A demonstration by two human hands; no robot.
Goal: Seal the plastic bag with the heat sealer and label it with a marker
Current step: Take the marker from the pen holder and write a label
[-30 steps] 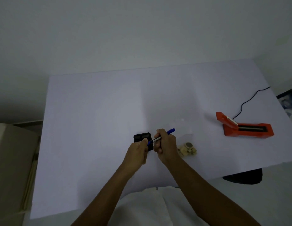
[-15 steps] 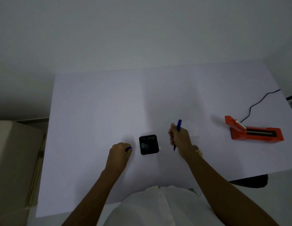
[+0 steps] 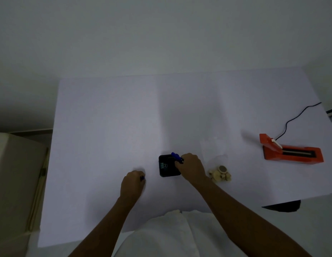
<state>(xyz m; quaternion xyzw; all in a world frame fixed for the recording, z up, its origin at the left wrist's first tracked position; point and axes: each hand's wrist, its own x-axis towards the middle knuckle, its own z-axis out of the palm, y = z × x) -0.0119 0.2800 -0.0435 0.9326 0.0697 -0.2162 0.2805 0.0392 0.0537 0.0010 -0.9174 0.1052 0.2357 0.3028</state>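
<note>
White tabletop (image 3: pixel 106 117), smooth and matte, fills most of the view, with a pale wall behind it and a beige cabinet (image 3: pixel 15 182) standing off its left edge. On the right side lies the orange heat sealer (image 3: pixel 291 153), a long boxy plastic body with a dark slot along its top and its hinged end raised; a thin black cord (image 3: pixel 291 119) curls from it toward the table's far right corner. Clear plastic bag (image 3: pixel 215 160), faint and crinkled, lies flat between the sealer and the hands, with small cream-coloured round pieces (image 3: pixel 220 174) gathered at its near end. Just left of it sits a square black holder (image 3: pixel 169 166), open at the top, with something small and pale inside that I cannot make out. The right hand (image 3: pixel 191 166) is closed around a blue marker (image 3: pixel 177 157), held over the holder's far right corner. The left hand (image 3: pixel 132 184) rests curled on the table, fingers clamped on a small blue cap (image 3: pixel 142 178).
</note>
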